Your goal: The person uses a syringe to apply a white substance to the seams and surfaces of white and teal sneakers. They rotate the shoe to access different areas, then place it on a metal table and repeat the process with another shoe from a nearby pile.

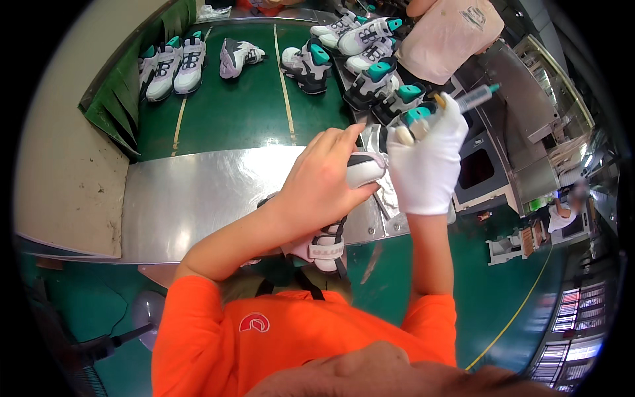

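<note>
My bare left hand [324, 172] is closed around the front of a white and black sneaker [364, 174]. The sneaker's toe points to the right, over the edge of a metal work surface, and my hand and forearm cover much of the rest. A pale strap [326, 252] shows below my left wrist. Just right of the toe is my right hand [426, 159], in a white glove. Its fingers are wrapped around a clear syringe [476, 98] with a teal tip, which slants up to the right, away from the sneaker.
Several white, black and teal sneakers [370, 36] stand along the right side of a green conveyor belt [231, 112]; others sit on the belt. The metal surface [192, 205] lies before me. A person in a pale shirt [456, 36] is at the far right, and a fan [147, 317] stands lower left.
</note>
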A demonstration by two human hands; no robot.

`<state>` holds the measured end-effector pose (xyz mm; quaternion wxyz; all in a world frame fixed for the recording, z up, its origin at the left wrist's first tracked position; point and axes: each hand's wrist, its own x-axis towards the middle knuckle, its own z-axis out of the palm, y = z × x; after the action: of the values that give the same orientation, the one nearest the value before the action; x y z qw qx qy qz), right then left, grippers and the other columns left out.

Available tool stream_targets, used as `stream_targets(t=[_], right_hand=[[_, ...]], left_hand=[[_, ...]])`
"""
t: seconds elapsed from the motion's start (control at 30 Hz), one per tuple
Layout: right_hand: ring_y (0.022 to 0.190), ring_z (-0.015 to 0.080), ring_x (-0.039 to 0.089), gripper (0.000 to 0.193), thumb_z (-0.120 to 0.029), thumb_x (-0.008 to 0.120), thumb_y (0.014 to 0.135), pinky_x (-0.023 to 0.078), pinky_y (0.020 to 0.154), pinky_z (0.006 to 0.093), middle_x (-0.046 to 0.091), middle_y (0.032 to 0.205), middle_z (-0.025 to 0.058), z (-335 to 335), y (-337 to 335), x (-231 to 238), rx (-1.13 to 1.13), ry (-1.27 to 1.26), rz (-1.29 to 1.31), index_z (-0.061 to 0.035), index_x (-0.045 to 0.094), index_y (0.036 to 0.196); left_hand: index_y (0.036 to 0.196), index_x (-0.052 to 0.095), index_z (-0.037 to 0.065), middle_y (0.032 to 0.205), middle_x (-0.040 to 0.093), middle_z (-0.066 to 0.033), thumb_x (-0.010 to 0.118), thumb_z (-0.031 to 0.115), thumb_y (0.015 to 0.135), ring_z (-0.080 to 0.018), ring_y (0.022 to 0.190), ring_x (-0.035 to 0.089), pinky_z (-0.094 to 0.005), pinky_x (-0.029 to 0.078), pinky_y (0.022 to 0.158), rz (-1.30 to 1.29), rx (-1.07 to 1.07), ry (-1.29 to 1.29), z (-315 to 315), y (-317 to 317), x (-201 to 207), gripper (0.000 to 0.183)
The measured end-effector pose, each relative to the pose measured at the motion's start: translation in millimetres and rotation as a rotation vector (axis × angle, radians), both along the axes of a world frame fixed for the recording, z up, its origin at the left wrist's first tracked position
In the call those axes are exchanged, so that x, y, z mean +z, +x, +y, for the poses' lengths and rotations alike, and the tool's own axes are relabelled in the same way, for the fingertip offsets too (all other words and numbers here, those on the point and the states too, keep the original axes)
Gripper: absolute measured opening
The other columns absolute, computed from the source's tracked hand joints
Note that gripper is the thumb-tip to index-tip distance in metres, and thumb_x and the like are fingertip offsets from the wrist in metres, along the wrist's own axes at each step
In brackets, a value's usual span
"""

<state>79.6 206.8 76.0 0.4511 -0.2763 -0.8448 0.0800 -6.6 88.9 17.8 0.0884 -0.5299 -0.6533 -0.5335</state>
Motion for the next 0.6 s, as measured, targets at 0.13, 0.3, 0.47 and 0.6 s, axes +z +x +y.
stream_targets(t=[0.13,0.3,0.47,0.6], right_hand=[[0.091,0.0241,0.06,0.074,-0.008,0.078,0.068,0.05,0.081,0.0332,0.05,0.114,0.0143,17.0,13.5,-5.7,0.004,0.076,0.061,-0.0042,0.04,0.132],[0.097,0.0205,0.059,0.077,-0.007,0.081,0.066,0.049,0.085,0.0311,0.053,0.118,0.0142,24.7,17.8,-8.6,0.268,-0.197,0.195,-0.0023,0.04,0.132],[0.099,0.0147,0.055,0.076,0.002,0.078,0.066,0.05,0.08,0.0262,0.052,0.117,0.0105,21.2,17.4,-25.4,0.364,-0.309,0.243,-0.0015,0.039,0.131],[0.088,0.0131,0.052,0.083,-0.001,0.083,0.063,0.05,0.073,0.0252,0.049,0.109,0.0077,33.9,34.4,-76.4,0.367,-0.51,0.227,-0.002,0.036,0.131]], left_hand=[[0.128,0.049,0.001,0.099,0.056,-0.0141,0.08,0.02,0.068,-0.03,0.091,0.059,-0.0376,0.048,0.081,0.012,-0.035,-0.014,0.3,-10.5,2.1,0.07],[0.12,0.057,0.002,0.102,0.057,-0.0139,0.079,0.023,0.07,-0.0296,0.094,0.06,-0.0365,0.048,0.083,-0.029,-0.102,-0.086,-0.7,-22.3,5.1,0.058],[0.107,0.064,0.003,0.103,0.061,-0.0133,0.078,0.024,0.07,-0.0275,0.094,0.062,-0.0348,0.049,0.084,-0.094,-0.115,-0.185,-9.1,-52.6,18.5,0.045],[0.11,0.061,0.002,0.102,0.066,-0.0152,0.076,0.028,0.071,-0.0265,0.091,0.066,-0.0338,0.051,0.083,-0.214,-0.11,-0.31,-18.4,-86.0,35.1,0.049]])
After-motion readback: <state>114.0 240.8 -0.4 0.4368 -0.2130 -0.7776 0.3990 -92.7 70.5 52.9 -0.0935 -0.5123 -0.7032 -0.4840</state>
